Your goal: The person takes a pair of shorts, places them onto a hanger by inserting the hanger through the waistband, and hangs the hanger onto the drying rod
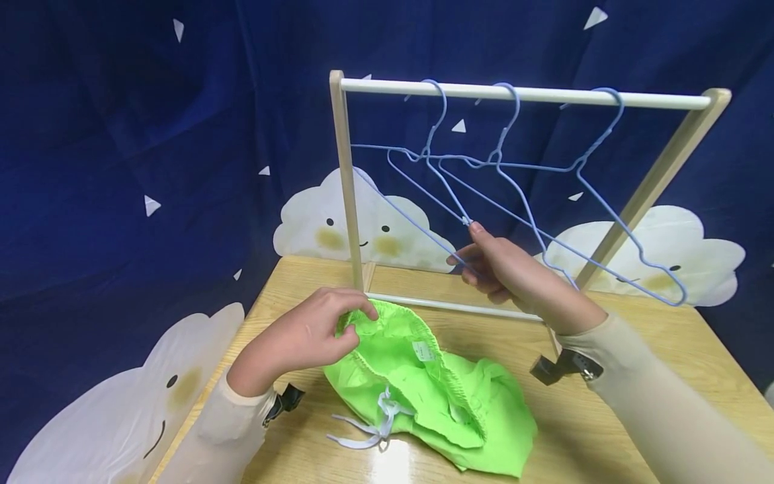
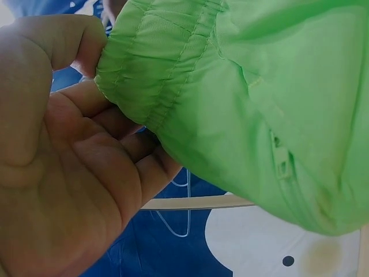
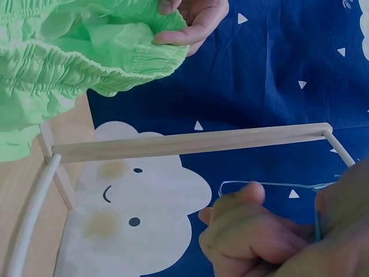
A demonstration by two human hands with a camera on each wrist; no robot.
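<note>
Bright green elastic-waisted shorts (image 1: pixel 502 396) lie partly on the table, waist opening upward, with a white drawstring (image 1: pixel 387 417) in front and a white label (image 1: pixel 423 351) inside. My left hand (image 1: pixel 314 329) pinches the waistband at its left end, thumb on the inner side; the left wrist view shows a zipper (image 2: pixel 282 156) on the shorts' outside. My right hand (image 1: pixel 514 269) grips the right end of the leftmost blue wire hanger (image 1: pixel 411 218), which hangs by its hook on the rack. In the right wrist view those fingers curl about the wire.
A small rack with a white top rail (image 1: pixel 562 95) and wooden posts stands on the wooden table (image 1: pixel 290 430). Two more blue hangers, a middle one (image 1: pixel 520 188) and a right one (image 1: pixel 617 218), hang from it. Behind is a dark blue curtain (image 1: pixel 151 101) with cloud shapes.
</note>
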